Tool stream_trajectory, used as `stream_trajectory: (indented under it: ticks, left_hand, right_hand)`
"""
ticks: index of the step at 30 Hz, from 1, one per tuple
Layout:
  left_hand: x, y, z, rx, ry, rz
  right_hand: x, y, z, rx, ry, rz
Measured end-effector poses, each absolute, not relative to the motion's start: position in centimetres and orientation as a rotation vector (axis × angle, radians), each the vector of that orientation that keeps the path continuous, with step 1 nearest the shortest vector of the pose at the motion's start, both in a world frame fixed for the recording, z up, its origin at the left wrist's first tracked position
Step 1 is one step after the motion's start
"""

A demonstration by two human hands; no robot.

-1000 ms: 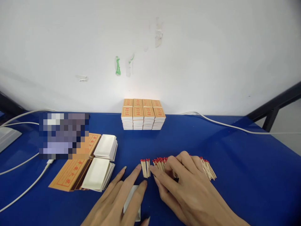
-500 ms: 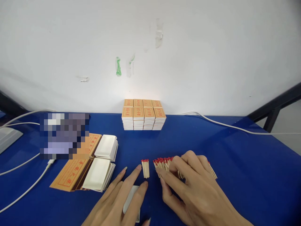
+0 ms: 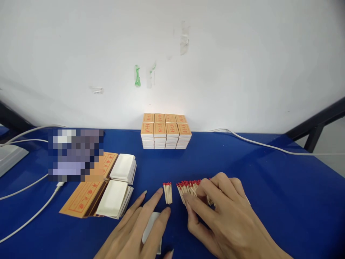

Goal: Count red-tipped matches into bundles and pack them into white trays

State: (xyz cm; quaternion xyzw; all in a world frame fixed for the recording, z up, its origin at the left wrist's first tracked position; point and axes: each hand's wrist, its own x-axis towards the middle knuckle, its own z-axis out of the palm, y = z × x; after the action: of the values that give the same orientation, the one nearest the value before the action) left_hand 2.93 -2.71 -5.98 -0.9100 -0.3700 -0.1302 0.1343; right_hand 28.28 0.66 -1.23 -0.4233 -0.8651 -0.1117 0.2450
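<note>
My left hand (image 3: 134, 230) lies flat and open on the blue table (image 3: 269, 187), its fingers resting on a small white tray (image 3: 152, 230). Just ahead of its fingertips lies a small separate bunch of red-tipped matches (image 3: 167, 192). My right hand (image 3: 223, 219) is curled over the larger pile of matches (image 3: 188, 187), fingertips pressed into the sticks; whether it grips any is hidden.
A block of stacked orange matchboxes (image 3: 165, 135) stands against the white wall. At the left lie flat orange sleeves (image 3: 82, 198) and two stacks of white trays (image 3: 121, 180). White cables (image 3: 29, 219) cross the left side, another runs along the back right.
My right hand has slid a little to the right along the match pile, leaving a wider gap to the small bunch. The left hand has stayed put.
</note>
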Motion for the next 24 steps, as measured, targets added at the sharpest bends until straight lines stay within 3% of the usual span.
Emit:
stream_trajectory:
  ticks: [24]
  left_hand:
    - [3.03,-2.74,-5.43,-2.651,-1.021,-0.41]
  right_hand:
    - [28.41,0.47,-1.47,-1.109,-2.359,-0.061]
